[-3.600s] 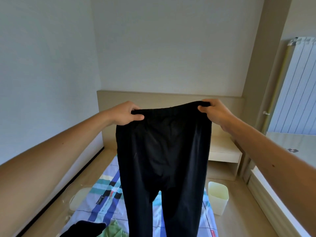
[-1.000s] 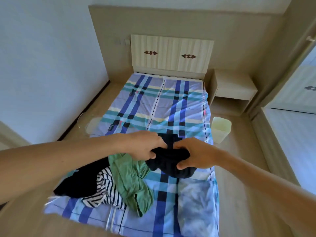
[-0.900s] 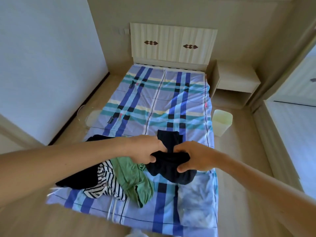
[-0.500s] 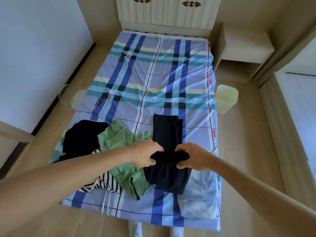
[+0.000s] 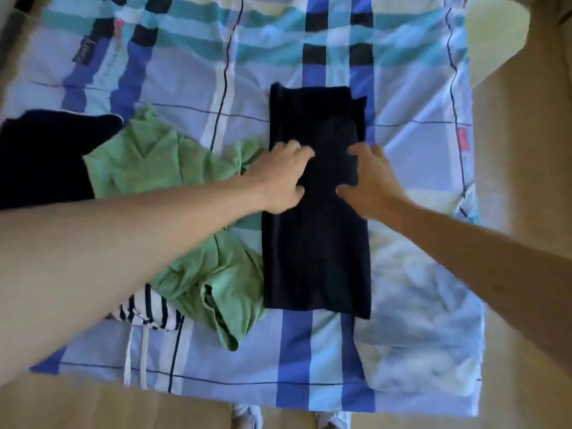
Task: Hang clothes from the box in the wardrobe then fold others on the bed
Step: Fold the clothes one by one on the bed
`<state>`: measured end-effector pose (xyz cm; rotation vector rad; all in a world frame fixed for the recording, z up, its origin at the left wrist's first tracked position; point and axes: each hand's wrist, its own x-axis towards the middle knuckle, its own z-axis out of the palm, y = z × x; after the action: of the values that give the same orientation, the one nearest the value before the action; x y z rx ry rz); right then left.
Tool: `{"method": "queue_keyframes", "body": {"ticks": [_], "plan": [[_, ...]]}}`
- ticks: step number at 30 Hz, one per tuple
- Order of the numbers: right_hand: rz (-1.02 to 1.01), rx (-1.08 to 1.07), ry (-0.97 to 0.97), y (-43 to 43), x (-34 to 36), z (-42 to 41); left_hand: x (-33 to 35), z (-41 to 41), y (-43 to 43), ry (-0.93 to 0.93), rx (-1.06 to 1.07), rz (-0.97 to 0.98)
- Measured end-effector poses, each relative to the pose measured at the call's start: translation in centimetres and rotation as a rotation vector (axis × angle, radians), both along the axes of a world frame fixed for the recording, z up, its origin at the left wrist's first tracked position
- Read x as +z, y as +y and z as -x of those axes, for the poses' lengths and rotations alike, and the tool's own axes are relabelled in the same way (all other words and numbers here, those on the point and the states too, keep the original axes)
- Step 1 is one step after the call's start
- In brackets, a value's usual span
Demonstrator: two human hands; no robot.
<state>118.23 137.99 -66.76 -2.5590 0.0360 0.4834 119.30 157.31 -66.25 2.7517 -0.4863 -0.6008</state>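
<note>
The black trousers (image 5: 315, 243) lie folded into a long flat strip on the checked bed cover (image 5: 192, 82). My left hand (image 5: 280, 178) rests on the strip's left side with fingers spread flat. My right hand (image 5: 370, 181) presses on its right side, fingers straight. Neither hand grips the cloth. Left of the strip lies a crumpled green shirt (image 5: 173, 168), partly under my left forearm.
A dark garment (image 5: 43, 156) sits at the bed's left edge, and a black-and-white striped garment (image 5: 148, 311) with white drawstrings pokes out under the green shirt. A pale bin (image 5: 492, 38) stands on the wooden floor to the right of the bed.
Both hands have let go of the bunched waistband and now lie flat on the trousers, which are spread out straight. The view has tilted down closer to the bed.
</note>
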Motion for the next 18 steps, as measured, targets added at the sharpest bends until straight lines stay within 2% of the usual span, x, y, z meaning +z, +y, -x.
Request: {"method": "queue_keyframes", "body": {"ticks": [3, 7, 10, 13, 15, 18], "plan": [[-0.02, 0.229, 0.086, -0.2, -7.2, 11.8, -7.1, 11.0, -0.9, 0.051, -0.203, -0.118], [0.251, 0.533, 0.139, -1.1, -11.2, 20.4, -12.4, 18.8, -1.7, 0.134, -0.323, -0.32], [0.429, 0.53, 0.01, -1.4, -12.9, 20.2, -14.2, 19.6, -2.2, 0.083, -0.297, -0.406], [0.489, 0.533, -0.132, -1.0, -13.8, 18.1, -14.7, 18.5, -2.6, -0.071, -0.258, -0.338], [0.499, 0.517, -0.156, -0.6, -13.6, 16.6, -14.4, 17.1, -2.5, -0.167, -0.24, -0.276], [0.434, 0.436, -0.056, -0.2, -12.2, 14.9, -13.5, 15.2, -1.6, -0.04, -0.146, -0.228]]}}
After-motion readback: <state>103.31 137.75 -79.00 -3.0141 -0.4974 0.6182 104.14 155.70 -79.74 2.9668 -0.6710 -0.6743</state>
